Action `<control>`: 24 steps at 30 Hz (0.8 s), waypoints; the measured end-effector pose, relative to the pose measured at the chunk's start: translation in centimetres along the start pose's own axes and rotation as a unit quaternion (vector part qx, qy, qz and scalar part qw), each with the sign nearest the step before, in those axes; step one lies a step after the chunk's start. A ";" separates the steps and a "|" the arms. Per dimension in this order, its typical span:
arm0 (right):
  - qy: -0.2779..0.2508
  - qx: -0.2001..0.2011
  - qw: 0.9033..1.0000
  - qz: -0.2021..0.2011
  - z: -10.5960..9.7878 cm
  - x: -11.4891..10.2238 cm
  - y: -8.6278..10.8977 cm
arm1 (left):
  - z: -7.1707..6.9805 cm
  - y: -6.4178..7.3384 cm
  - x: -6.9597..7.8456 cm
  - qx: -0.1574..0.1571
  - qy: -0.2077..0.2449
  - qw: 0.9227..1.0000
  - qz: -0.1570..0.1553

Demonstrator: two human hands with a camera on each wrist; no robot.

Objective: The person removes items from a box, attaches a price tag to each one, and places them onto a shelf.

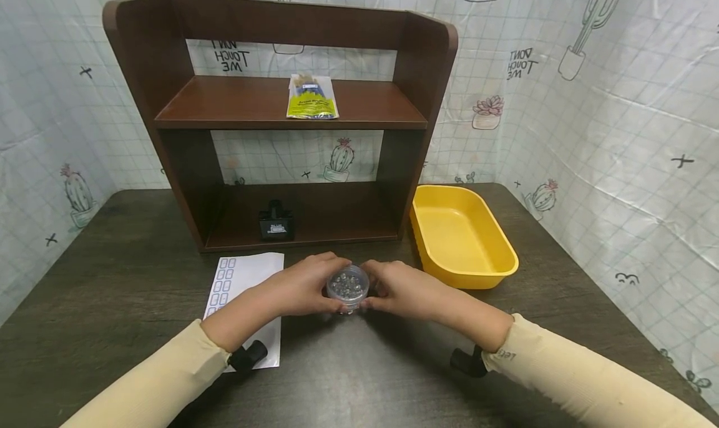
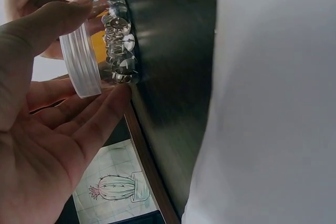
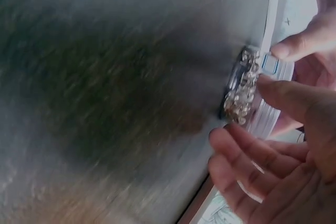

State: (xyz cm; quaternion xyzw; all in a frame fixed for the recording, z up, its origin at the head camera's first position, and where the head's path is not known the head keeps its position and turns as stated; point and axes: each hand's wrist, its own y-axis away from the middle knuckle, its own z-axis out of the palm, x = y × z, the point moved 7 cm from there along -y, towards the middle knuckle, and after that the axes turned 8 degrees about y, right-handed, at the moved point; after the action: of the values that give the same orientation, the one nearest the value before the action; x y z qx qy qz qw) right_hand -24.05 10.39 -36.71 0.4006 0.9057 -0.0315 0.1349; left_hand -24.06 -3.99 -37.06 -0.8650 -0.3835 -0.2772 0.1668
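A small round clear plastic jar [image 1: 348,283] stands on the dark table between both hands, with many silver thumbtacks [image 2: 119,40] inside. My left hand [image 1: 308,286] holds it from the left, thumb at the near side and fingers round the far side. From the right, my right hand [image 1: 403,289] holds the same jar with thumb and fingers. A ridged, clear screw lid [image 2: 81,61] sits on top in the left wrist view. Part of a blue-edged label [image 3: 270,64] shows on the jar's side in the right wrist view.
A white label sheet [image 1: 247,281] lies under my left forearm. Behind stands a brown shelf [image 1: 291,128], with a pouch [image 1: 311,97] on its upper board and a small black box [image 1: 276,227] on the lower. A yellow tub [image 1: 457,234] is at the right.
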 end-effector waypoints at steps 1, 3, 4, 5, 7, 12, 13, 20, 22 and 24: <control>-0.007 -0.002 1.000 -0.006 -0.1 0.0 0.0 | 0.0 0.0 0.0 0.000 0.001 1.000 0.002; -0.023 -0.007 1.000 -0.013 -0.1 0.2 -0.2 | -0.1 0.0 0.0 -0.001 0.005 1.000 0.003; -0.032 -0.011 0.999 -0.016 -0.2 0.2 -0.3 | -0.1 -0.1 0.0 -0.001 0.006 1.000 0.006; -0.040 -0.016 0.999 -0.018 -0.2 0.3 -0.4 | -0.2 -0.1 0.0 -0.001 0.006 1.000 0.009; -0.052 -0.023 0.998 -0.026 -0.2 0.4 -0.6 | -0.2 -0.1 -0.1 -0.002 0.012 1.000 0.009; -0.083 -0.037 0.995 -0.045 -0.1 0.5 -0.9 | -0.1 -0.1 -0.3 0.000 0.029 1.000 -0.010; -0.089 -0.038 0.994 -0.049 -0.1 0.4 -1.0 | 0.0 0.0 -0.4 0.001 0.031 0.999 -0.014; -0.102 -0.037 0.992 -0.060 -0.2 0.4 -1.1 | -0.1 0.4 -0.9 -0.009 0.050 0.998 -0.029; -0.099 -0.035 0.993 -0.058 -0.3 0.4 -1.2 | -0.4 0.7 -1.2 -0.012 0.064 0.997 -0.036; -0.098 -0.034 0.993 -0.053 -0.3 0.6 -1.2 | -1.1 1.0 -1.4 -0.002 0.072 0.997 -0.036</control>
State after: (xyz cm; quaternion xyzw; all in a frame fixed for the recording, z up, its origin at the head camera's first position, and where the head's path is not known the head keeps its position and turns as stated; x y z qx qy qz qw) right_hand -25.36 10.03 -36.63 0.3425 0.9085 -0.0474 0.2346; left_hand -24.44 -5.99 -37.10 -0.8289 -0.4010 -0.3451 0.1819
